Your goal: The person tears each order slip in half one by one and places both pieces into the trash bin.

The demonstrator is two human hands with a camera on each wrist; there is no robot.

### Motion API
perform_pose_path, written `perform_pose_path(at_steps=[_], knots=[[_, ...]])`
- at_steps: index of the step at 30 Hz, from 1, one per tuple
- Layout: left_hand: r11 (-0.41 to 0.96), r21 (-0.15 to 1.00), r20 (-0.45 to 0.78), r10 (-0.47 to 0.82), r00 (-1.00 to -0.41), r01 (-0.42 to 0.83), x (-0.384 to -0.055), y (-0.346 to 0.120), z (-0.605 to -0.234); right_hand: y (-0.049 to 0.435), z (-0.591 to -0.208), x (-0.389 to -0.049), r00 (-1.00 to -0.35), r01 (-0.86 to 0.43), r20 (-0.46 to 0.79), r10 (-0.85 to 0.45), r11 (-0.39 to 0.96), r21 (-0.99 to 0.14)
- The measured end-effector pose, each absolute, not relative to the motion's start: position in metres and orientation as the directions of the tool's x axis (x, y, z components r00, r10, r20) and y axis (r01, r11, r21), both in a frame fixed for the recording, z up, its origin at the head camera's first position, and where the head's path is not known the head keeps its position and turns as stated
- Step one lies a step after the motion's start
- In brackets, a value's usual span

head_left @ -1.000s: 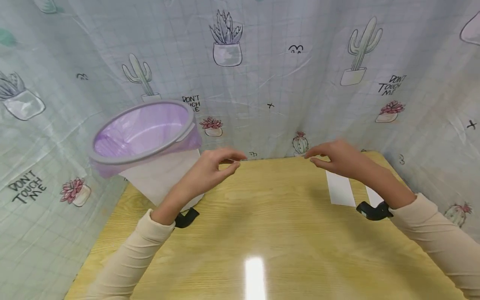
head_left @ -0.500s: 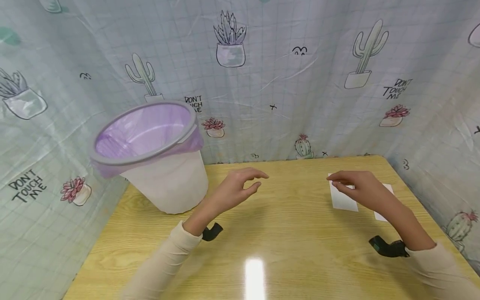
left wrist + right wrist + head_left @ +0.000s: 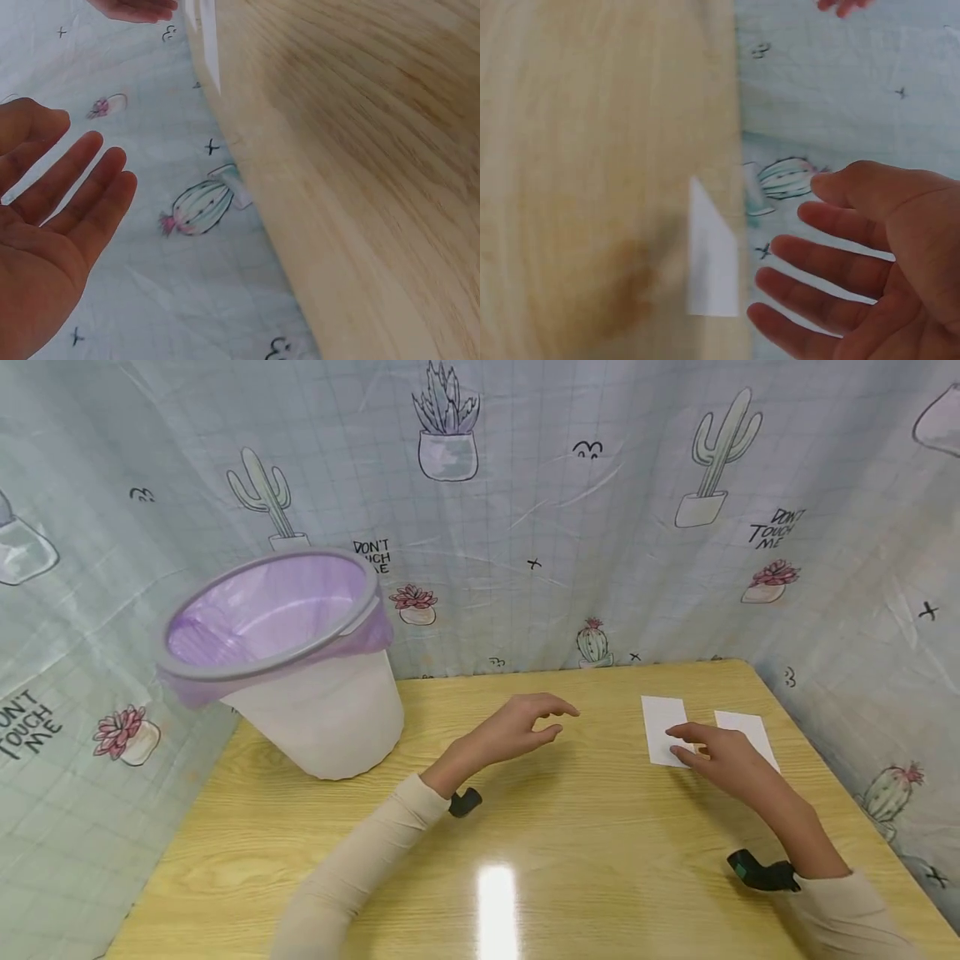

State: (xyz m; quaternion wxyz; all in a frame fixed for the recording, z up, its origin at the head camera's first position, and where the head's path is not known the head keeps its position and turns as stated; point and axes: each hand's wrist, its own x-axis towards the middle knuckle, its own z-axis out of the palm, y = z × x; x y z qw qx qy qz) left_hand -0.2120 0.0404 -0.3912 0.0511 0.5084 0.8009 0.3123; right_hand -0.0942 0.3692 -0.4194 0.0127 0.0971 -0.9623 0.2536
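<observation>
My left hand hovers above the middle of the wooden table, fingers relaxed and holding nothing. In the left wrist view the fingers of that hand are spread apart. My right hand is over the right side of the table, its fingertips overlapping a white sheet of paper in the head view. Another white sheet lies just to the right, partly covered by that hand. The right wrist view shows the right palm bare with loosely extended fingers, and one paper on the table beyond.
A white bin with a grey rim and purple liner bag stands at the table's back left. The wooden table ends at a curtain printed with cacti, which encloses the back and sides. Black wrist mounts sit under both wrists.
Both hands have moved to the right and lower over the table. The right hand has come down over the papers, and more of both sheets shows. The bin stays in place.
</observation>
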Motion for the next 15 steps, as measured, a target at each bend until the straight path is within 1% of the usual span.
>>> perform_pose_path(at_steps=[5, 9, 15], knots=[[0.309, 0.526, 0.162, 0.878, -0.45, 0.792, -0.226, 0.072, -0.4, 0.366, -0.435, -0.099, -0.985, -0.156, 0.016, -0.169, 0.861, -0.484], [0.328, 0.488, 0.109, 0.897, -0.429, 0.809, -0.236, 0.105, -0.409, 0.364, -0.442, -0.105, -0.986, -0.146, -0.005, -0.165, 0.887, -0.439], [0.324, 0.388, -0.011, 0.938, -0.347, 0.863, -0.244, 0.159, -0.44, 0.368, -0.446, -0.107, -0.975, -0.213, 0.018, -0.223, 0.899, -0.382]])
